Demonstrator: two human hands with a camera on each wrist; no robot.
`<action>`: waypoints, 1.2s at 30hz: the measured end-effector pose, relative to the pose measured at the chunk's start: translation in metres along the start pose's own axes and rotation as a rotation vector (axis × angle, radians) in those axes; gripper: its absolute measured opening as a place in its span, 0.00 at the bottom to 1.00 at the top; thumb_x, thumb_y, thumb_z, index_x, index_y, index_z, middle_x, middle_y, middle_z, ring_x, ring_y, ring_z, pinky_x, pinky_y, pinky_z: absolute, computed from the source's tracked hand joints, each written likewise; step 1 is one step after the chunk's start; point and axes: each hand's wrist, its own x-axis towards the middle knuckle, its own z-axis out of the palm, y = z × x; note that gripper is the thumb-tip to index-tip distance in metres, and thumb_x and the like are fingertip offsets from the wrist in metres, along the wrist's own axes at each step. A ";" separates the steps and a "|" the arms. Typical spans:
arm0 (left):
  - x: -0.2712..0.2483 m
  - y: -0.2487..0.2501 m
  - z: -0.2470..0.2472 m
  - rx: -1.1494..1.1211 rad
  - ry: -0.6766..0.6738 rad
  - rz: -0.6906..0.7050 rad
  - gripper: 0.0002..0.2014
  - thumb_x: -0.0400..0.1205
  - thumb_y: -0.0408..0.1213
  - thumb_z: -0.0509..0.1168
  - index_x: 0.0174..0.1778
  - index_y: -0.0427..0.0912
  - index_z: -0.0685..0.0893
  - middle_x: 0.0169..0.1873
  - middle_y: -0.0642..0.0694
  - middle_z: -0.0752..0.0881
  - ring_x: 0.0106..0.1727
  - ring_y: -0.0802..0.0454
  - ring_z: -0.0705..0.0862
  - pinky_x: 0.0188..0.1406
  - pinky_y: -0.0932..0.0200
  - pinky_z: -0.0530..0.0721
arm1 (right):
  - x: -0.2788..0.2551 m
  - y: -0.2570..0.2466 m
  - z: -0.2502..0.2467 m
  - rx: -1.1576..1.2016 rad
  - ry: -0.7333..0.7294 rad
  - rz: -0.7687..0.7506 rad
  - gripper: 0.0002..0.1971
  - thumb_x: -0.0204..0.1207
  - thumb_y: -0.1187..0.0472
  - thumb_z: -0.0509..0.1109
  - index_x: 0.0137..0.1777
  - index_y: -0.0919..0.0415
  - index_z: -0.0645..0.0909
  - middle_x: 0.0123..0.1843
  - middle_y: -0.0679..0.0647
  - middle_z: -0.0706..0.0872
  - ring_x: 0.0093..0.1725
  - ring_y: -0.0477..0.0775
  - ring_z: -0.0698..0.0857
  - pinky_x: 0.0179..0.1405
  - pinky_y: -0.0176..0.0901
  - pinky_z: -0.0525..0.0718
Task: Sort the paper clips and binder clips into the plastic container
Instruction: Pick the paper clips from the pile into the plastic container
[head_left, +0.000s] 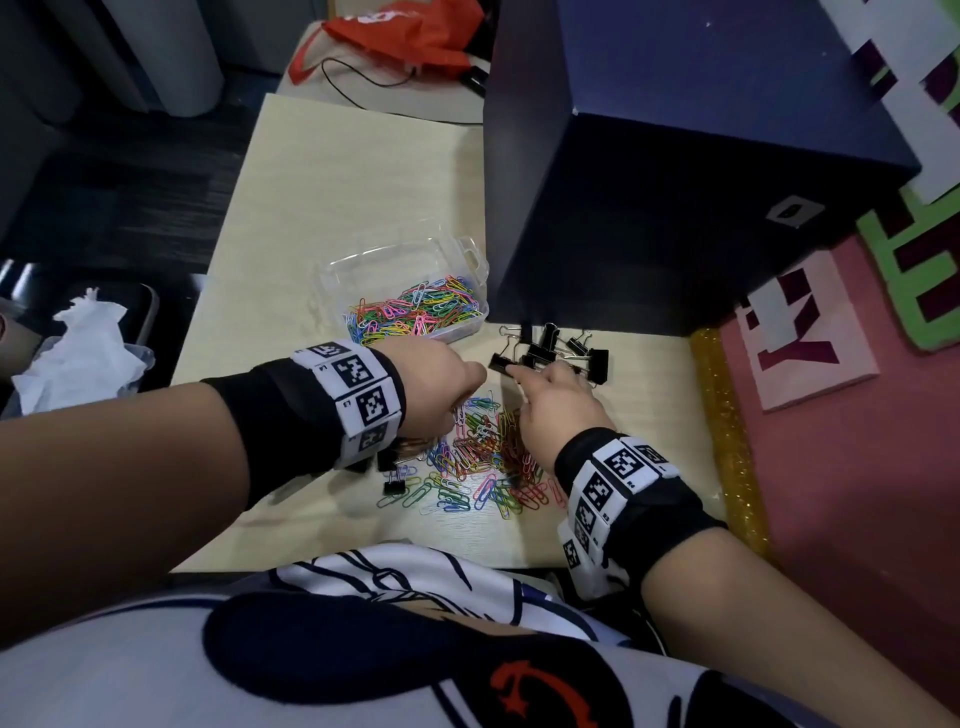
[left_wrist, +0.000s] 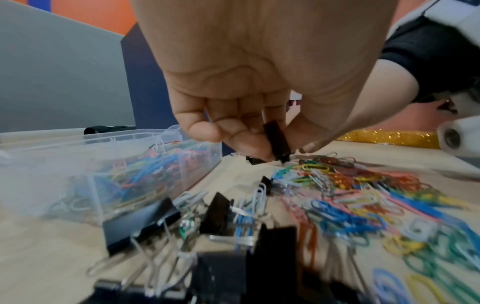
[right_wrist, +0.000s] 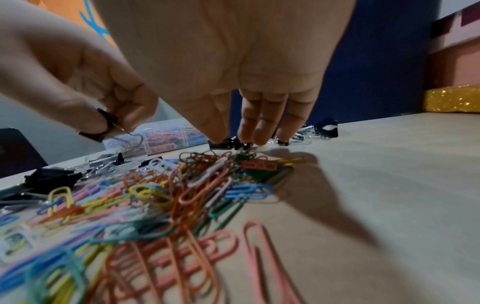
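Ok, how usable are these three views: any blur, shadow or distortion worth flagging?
Head view: sharp mid-frame, wide-angle bend at the edges; the dark blue box shades the black binder clips. Left wrist view: the near binder clips and the plastic container are smeared, and the left hand fills the top. Right wrist view: the near paper clips are blurred; the right hand casts a soft shadow on the table.

The person is wearing black wristbands (head_left: 291, 410) ringed with white marker tags (head_left: 358, 395). A white shirt (head_left: 363, 649) is showing navy and red print.
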 end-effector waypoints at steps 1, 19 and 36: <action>0.001 0.000 -0.002 -0.025 0.015 -0.001 0.07 0.78 0.42 0.61 0.50 0.49 0.76 0.44 0.47 0.84 0.44 0.44 0.81 0.33 0.56 0.73 | 0.001 0.000 -0.001 -0.007 -0.006 0.018 0.29 0.77 0.64 0.57 0.79 0.44 0.64 0.67 0.54 0.71 0.70 0.60 0.68 0.70 0.52 0.72; 0.004 -0.001 -0.008 0.031 -0.163 -0.138 0.09 0.82 0.39 0.62 0.55 0.46 0.83 0.48 0.46 0.86 0.49 0.45 0.84 0.39 0.57 0.78 | -0.017 0.014 -0.016 -0.015 -0.115 0.189 0.21 0.75 0.69 0.59 0.68 0.57 0.74 0.68 0.57 0.72 0.65 0.61 0.76 0.63 0.53 0.80; -0.040 -0.008 0.029 -0.025 -0.193 -0.269 0.30 0.69 0.51 0.76 0.61 0.45 0.71 0.54 0.43 0.77 0.49 0.43 0.81 0.34 0.52 0.78 | 0.004 -0.058 0.012 -0.232 -0.040 -0.271 0.19 0.80 0.49 0.61 0.69 0.53 0.75 0.65 0.55 0.76 0.66 0.60 0.73 0.65 0.55 0.73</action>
